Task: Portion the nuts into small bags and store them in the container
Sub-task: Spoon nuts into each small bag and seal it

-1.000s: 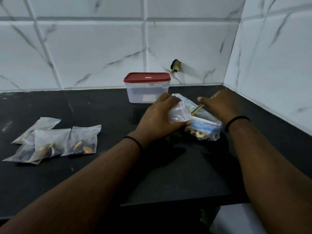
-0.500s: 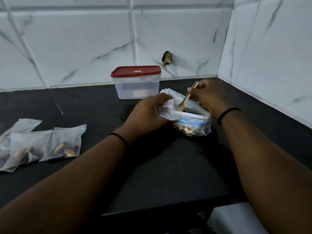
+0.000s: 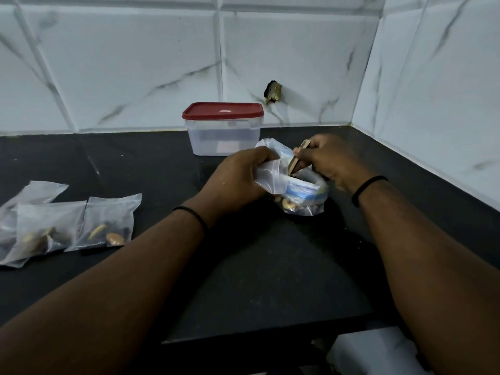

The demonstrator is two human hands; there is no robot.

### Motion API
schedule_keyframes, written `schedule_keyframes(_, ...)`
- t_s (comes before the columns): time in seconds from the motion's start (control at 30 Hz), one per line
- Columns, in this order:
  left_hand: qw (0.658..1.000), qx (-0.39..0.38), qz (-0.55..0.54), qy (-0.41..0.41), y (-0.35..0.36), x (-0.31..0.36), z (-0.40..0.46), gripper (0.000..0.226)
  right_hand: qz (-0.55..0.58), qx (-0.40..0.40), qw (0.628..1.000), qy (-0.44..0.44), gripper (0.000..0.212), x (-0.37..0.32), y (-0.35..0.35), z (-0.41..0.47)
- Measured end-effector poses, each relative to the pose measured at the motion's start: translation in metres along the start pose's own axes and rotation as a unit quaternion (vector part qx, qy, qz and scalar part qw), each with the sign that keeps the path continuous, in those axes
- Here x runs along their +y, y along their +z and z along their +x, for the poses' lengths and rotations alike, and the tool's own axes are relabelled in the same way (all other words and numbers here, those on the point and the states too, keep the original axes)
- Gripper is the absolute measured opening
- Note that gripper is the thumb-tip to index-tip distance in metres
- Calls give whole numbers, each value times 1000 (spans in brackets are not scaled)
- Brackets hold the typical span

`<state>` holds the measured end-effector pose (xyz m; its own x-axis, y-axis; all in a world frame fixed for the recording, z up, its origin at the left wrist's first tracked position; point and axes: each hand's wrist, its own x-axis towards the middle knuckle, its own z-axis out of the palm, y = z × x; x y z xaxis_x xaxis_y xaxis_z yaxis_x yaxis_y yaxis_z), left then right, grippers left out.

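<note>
A large clear bag of nuts stands on the black counter in the middle. My left hand grips the bag's left side and holds its mouth open. My right hand pinches a small wooden spoon, tilted steeply, with its lower end down inside the bag. Nuts show through the bag's bottom. Three small clear bags with a few nuts each lie flat at the left. A clear container with a red lid, closed, stands behind the hands near the wall.
White marble-look tiled walls close the counter at the back and right. A dark broken hole marks the back wall above the container. The counter's front edge runs below my forearms, with something white beneath it at the lower right.
The spoon has swung from nearly flat to steep, and its end has gone down into the bag. My right hand has risen over the bag's mouth. The camera has shifted.
</note>
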<state>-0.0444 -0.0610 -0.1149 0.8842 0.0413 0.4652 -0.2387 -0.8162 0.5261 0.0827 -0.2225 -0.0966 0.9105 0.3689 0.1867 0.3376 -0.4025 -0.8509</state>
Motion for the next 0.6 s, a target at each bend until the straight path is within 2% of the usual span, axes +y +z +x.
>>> schedule_keyframes(0.1, 1000, 5, 1, 9, 0, 0, -1, 50, 64, -21, 997, 32, 8, -6, -2, -7)
schedule_keyframes(0.27, 998, 23, -52, -9, -2, -3, -3, 49, 134, 30, 986, 99, 12, -7, -2, -8)
schedule_keyframes(0.43, 986, 53, -150, -45, -7, -6, -6, 48, 177, 61, 973, 135, 9, 0, -5, 0)
schedule_keyframes(0.6, 973, 104, -189, -76, -10, -10, -6, 46, 201, 85, 965, 144, 11, -1, -7, 1)
